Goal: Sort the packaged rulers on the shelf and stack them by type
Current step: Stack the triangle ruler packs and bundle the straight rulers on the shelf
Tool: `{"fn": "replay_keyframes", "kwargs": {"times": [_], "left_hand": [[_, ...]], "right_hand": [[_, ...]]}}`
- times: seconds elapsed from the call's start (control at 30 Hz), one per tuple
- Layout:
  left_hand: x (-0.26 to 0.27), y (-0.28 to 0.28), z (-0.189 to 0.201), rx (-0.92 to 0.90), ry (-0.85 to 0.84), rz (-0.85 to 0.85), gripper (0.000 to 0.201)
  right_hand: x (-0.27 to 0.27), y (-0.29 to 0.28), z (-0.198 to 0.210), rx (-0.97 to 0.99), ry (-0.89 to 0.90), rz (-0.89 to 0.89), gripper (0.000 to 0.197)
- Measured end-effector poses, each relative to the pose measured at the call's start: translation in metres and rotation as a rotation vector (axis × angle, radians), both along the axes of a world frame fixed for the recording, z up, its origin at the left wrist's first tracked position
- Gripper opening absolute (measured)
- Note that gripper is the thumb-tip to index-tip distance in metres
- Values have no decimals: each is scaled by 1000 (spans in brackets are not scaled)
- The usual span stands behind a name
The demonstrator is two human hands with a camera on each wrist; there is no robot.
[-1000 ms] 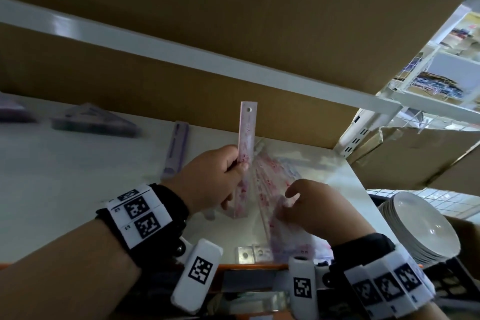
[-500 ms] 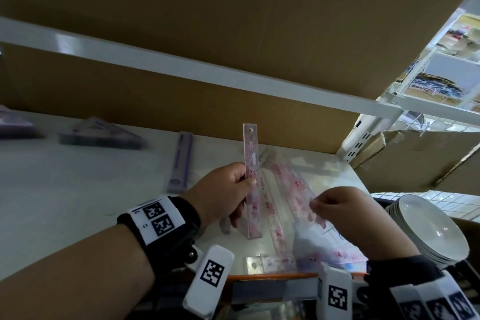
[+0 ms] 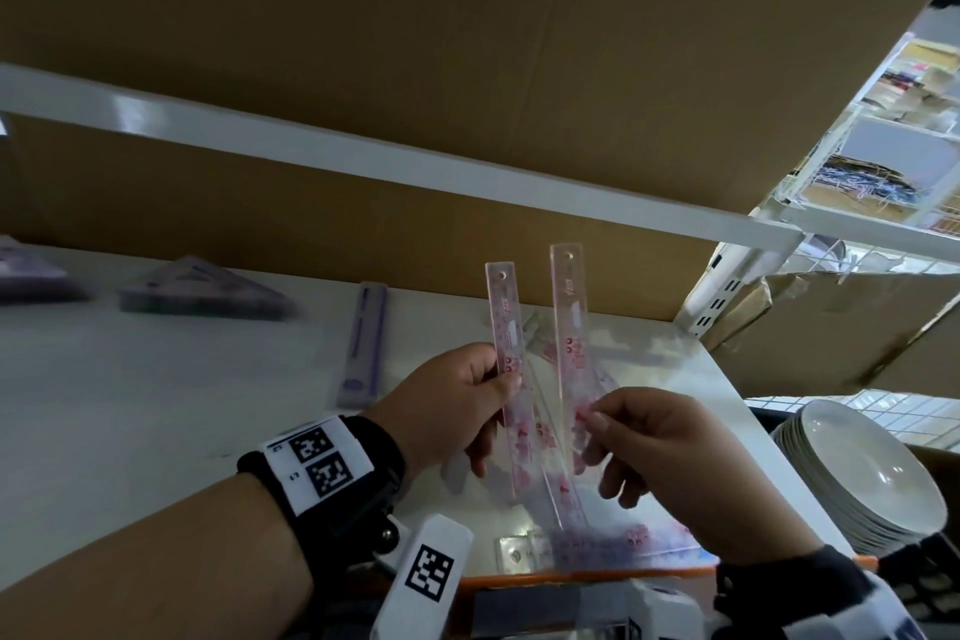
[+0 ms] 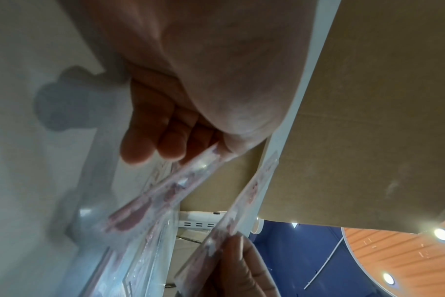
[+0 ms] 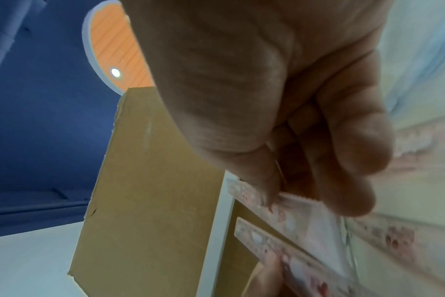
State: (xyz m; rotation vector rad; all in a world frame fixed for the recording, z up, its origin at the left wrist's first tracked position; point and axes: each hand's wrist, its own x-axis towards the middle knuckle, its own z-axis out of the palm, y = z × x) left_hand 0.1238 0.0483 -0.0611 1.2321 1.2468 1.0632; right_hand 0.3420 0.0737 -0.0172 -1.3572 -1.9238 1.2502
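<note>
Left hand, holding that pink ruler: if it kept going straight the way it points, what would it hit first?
Probably the brown cardboard at the shelf's back; the left hand points that way and its pink ruler leads. Depth is unclear.

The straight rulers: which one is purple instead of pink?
The purple ruler lying flat on the shelf, left of both hands. The two held rulers are clear with pink patterns.

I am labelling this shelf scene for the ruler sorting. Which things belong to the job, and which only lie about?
Belong to the job:
- pink ruler held by left hand
- second pink ruler held by right hand
- pink rulers on shelf
- purple ruler
- purple set squares

Lying about:
- stack of plates
- cardboard boxes
</note>
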Motion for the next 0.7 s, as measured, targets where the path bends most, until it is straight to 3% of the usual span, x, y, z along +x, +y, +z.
{"fn": "replay_keyframes", "kwargs": {"times": [0.2,0.4,0.5,0.7], "left_hand": [[3,-7,3,65,-128,-77,16],[5,-7,2,119,-46,-45,16],[4,-5,0,172,34,-3,14],[1,-2,-1,203,118,52,16]], "right_hand": [[-24,-1,-4,37,-147,44,22],[-34,-7,-8,286,-358,81,23],[-35,-6,-10,414,-440,82,33],[4,33,0,199,-492,-216,38]]}}
